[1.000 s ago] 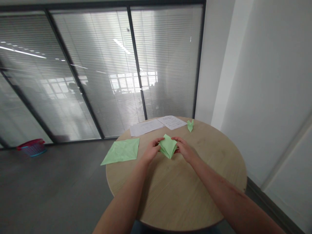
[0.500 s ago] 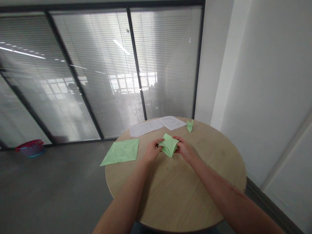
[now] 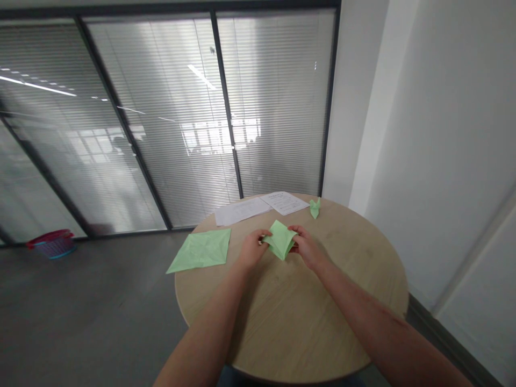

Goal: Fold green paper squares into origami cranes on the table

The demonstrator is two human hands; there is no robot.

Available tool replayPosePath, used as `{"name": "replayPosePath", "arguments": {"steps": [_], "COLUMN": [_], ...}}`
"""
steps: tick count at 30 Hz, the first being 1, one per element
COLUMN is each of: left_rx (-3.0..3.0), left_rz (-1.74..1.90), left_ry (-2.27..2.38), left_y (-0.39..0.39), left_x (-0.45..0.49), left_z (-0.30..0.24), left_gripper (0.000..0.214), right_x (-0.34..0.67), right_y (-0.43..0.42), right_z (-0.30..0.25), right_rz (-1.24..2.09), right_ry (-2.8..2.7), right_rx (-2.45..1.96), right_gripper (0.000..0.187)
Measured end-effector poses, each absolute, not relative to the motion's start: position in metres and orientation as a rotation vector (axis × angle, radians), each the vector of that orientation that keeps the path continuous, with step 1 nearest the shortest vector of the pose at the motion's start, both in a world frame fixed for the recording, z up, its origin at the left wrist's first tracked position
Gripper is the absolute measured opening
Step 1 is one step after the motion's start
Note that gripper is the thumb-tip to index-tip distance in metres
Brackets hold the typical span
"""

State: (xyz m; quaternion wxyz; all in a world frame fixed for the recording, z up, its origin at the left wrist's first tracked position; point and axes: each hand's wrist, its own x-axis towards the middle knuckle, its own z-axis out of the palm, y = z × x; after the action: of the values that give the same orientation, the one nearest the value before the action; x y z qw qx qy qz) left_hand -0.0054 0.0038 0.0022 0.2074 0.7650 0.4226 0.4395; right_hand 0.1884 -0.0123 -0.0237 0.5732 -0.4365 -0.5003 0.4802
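Observation:
Between my two hands is a folded green paper [image 3: 280, 237], roughly diamond-shaped, with one point toward me and one away. My left hand [image 3: 255, 247] pinches its left corner. At the right corner, my right hand [image 3: 305, 245] grips the paper, thumb and fingers closed on its edge; some of those fingers are hidden beneath it. A larger, creased green sheet [image 3: 203, 250] lies to the left of my left hand, one corner hanging past the table edge. Farther back on the right sits a small folded green paper figure [image 3: 315, 208] with two upright points.
Printed white sheets [image 3: 284, 202] lie at the back of the round wooden table [image 3: 306, 328]. Behind it stands a glass partition [image 3: 278, 107] with blinds. A white wall [image 3: 451, 161] rises on the right. A red and blue basket [image 3: 52, 244] rests on the floor at left.
The upper layer of the folded paper now lies flatter; the open creases at its near point have closed into a smoother diamond. Both hands keep their hold at nearly the same place.

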Motion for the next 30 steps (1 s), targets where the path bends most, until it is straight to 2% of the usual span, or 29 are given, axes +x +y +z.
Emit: {"name": "replayPosePath", "arguments": {"steps": [4,9,12,17,24,28,30], "left_rx": [2.11,2.095,2.063,2.111,2.206,2.012,1.942], "left_rz": [1.258,1.306,1.319,1.3,1.235,1.283,1.285], "left_ry": [1.172,1.19,1.258,1.311,1.233,1.038,0.989], "left_y": [0.001,0.003,0.004,0.002,-0.009,-0.012,-0.011], "left_x": [-0.005,-0.006,-0.007,-0.007,0.0,0.003,0.003], "left_z": [0.005,0.004,0.003,0.004,0.01,0.01,0.011], "left_gripper": [0.018,0.021,0.024,0.013,0.028,0.048,0.046], "right_x": [0.188,0.185,0.182,0.181,0.185,0.186,0.186], "right_y": [-0.015,-0.017,-0.017,-0.017,-0.013,-0.011,-0.011], "right_z": [-0.021,-0.022,-0.025,-0.027,-0.028,-0.028,-0.028], "right_rz": [1.066,1.005,0.999,0.99,0.698,0.682,0.695], "right_ry": [-1.215,-1.406,-1.503,-1.503,-1.509,-1.466,-1.451], "right_rx": [-1.043,-1.01,-0.982,-1.042,-1.249,-1.259,-1.247], "right_gripper": [0.037,0.054,0.052,0.041,0.031,0.032,0.031]}}
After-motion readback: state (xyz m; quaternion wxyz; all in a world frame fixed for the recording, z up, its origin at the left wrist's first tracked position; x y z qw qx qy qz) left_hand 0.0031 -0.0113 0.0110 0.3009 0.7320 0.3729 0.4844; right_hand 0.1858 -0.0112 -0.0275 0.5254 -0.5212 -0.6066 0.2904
